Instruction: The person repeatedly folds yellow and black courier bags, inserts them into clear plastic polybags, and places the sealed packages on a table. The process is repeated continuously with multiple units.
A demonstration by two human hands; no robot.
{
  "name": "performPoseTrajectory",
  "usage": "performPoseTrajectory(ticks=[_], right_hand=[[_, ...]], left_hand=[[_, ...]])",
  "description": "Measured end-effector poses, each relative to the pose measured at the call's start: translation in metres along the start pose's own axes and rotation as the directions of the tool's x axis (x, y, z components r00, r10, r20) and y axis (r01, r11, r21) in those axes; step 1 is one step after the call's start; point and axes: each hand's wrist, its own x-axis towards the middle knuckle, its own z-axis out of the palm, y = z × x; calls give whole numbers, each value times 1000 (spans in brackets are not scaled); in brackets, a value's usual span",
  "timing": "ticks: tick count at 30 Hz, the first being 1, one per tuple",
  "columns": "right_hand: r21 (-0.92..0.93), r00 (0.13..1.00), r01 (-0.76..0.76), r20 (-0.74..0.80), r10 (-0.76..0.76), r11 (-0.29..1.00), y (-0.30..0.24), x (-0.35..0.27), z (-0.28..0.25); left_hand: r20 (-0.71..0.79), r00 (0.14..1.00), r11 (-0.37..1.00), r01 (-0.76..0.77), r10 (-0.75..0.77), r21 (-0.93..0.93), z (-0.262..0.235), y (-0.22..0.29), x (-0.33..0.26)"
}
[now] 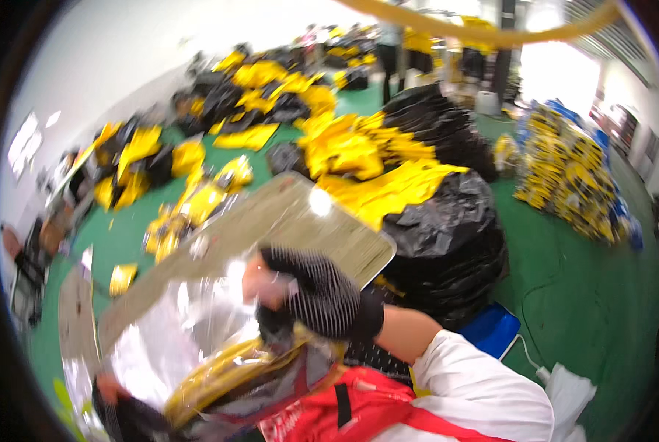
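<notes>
On the work table (278,210) in front of me lies a clear plastic bag (171,317) with folded yellow and dark cloth (230,372) inside. My right hand (300,291), in a black glove with pale stripes and bare fingertips, is above the bag. Its fingers are closed, with a bit of clear film between them. At the lower left my left hand (119,401), gloved in black, is beside the bag's near left edge. Motion blurs its fingers, so its grip is unclear.
Right of the table stands a big black sack (447,258) topped with yellow cloth (396,191). A blue bin-like object (492,328) and a white bag (569,398) are on the green floor. Yellow and black heaps (270,88) lie further off. Packed bundles (573,177) are stacked at right; a person (391,55) stands far back.
</notes>
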Motion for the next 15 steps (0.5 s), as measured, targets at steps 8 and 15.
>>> performPoseTrajectory(ticks=[8, 15], right_hand=[[-421, 854, -501, -98, 511, 756, 236, -5, -66], [-757, 894, 333, 442, 67, 562, 277, 34, 36]], left_hand=[[88, 898, 800, 427, -432, -421, 103, -109, 48], [-28, 883, 700, 352, -469, -621, 112, -168, 69]])
